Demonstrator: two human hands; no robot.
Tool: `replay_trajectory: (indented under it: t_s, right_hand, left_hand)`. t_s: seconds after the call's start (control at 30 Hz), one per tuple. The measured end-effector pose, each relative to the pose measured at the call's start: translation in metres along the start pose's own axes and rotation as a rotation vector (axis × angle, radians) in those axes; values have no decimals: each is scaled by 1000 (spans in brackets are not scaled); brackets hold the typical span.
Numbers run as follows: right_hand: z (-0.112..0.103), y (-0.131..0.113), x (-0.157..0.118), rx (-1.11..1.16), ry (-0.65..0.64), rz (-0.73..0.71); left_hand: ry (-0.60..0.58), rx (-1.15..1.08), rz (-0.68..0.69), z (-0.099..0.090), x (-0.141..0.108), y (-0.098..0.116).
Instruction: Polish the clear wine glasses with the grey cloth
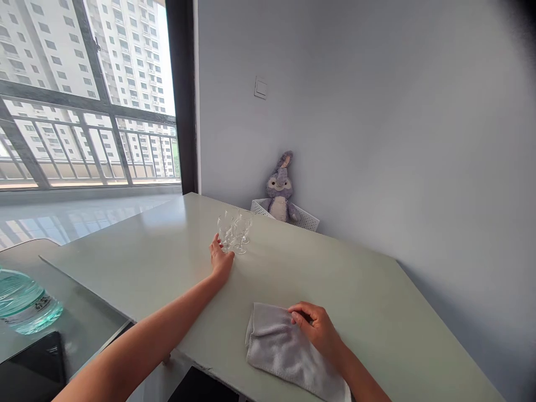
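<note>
Several clear stemmed glasses [242,228] stand close together on the pale tabletop [167,245]. My left hand [221,259] reaches to the nearest-left one, fingers and thumb curved around its foot and lower stem; the exact contact is partly hidden. Closer to me lies a folded grey cloth [278,346] by the table's front edge. Over its upper right part is my right hand [318,326], its thumb and forefinger pinched together at the cloth's top edge.
A plush rabbit [279,192] sits in a white perforated basket [307,219] behind the table, against the wall. At left, on a lower surface, are a large water bottle [27,301] and a black flat device [36,368]. A window [92,106] is beyond.
</note>
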State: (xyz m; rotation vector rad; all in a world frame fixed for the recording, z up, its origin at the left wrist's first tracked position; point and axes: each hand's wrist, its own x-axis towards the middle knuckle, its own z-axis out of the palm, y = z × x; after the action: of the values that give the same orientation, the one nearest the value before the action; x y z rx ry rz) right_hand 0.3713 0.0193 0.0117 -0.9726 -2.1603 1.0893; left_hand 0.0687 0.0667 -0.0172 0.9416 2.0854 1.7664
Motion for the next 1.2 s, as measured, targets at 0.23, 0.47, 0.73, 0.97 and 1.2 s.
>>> replay_trajectory:
  t_s: [0.23, 0.47, 0.73, 0.97, 1.2]
  right_hand:
    - [1, 11, -1, 0, 48, 37]
    - [0, 14, -2, 19, 94, 127]
    - [-2, 1, -6, 38, 68, -19]
    - [36, -19, -13, -295, -277, -348]
    - [56, -23, -12, -407, -92, -267]
  left_hand:
    - [-3, -79, -62, 4, -3, -2]
    - [15, -115, -60, 6, -4, -7]
    - [-2, -143, -40, 1, -7, 3]
    - [-51, -192, -11, -4, -9, 13]
    - [-239, -330, 7, 3, -36, 31]
